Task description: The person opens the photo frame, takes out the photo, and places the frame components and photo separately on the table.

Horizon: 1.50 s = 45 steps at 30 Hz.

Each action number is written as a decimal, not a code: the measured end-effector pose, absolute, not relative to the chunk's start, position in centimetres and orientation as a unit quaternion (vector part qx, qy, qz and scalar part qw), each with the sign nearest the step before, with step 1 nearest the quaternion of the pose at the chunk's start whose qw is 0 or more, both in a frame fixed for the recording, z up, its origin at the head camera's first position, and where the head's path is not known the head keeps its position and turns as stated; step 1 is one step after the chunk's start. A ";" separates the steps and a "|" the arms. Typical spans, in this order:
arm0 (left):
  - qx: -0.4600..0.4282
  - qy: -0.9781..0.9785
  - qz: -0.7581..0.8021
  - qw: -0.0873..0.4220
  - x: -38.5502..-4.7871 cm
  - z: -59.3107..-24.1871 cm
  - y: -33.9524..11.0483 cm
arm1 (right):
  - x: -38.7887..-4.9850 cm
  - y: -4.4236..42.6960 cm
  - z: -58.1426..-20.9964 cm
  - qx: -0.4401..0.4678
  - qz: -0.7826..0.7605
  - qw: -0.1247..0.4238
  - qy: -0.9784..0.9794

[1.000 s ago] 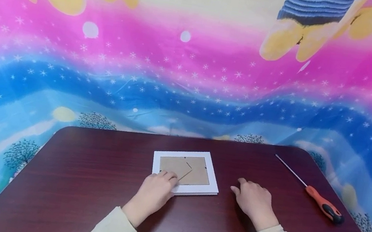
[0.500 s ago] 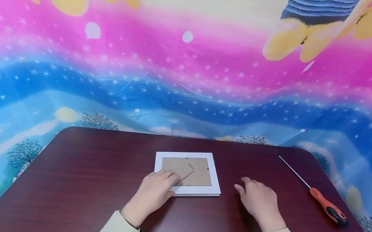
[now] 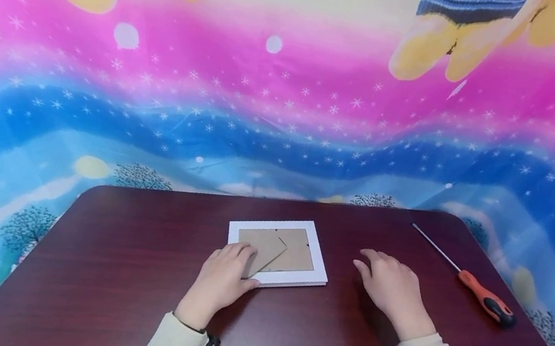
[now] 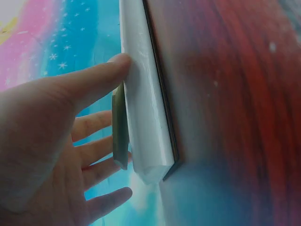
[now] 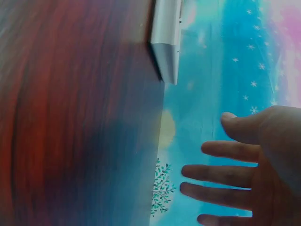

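Observation:
A white photo frame (image 3: pixel 316 258) lies back side up on the dark table, showing its brown backing and a brown stand flap (image 3: pixel 266 250). My left hand (image 3: pixel 222 276) is at the frame's front left. In the left wrist view the thumb touches the frame's white edge (image 4: pixel 146 108), and the nearly straight fingers reach past the flap (image 4: pixel 120 127), which stands slightly off the back. Whether every fingertip touches the flap is hidden. My right hand (image 3: pixel 391 286) hovers right of the frame, apart from it, fingers loosely extended and holding nothing.
A screwdriver (image 3: pixel 484 296) with an orange and black handle lies at the right, its shaft pointing to the back. The reddish-brown table (image 3: pixel 131 271) ends at the back against a colourful printed cloth (image 3: pixel 267 99). Both wrists carry small black devices.
My left hand has drawn slightly left, uncovering more of the stand flap. The right hand has barely moved. The head view has shifted a little.

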<state>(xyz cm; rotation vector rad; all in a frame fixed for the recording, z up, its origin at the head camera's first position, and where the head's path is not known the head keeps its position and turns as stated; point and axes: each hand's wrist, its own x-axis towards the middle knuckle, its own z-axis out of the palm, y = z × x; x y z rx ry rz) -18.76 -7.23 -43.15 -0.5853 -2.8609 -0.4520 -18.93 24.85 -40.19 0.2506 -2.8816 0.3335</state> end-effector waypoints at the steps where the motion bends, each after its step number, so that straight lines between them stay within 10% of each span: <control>1: -0.195 -0.965 -0.153 0.090 -18.8 -43.2 -7.3 | -18.9 25.0 -40.2 0.087 0.114 0.124 -0.982; 45: -0.182 -0.958 -0.215 0.060 -19.2 -43.9 -9.1 | -18.6 43.2 -41.6 0.152 -0.014 0.252 -0.956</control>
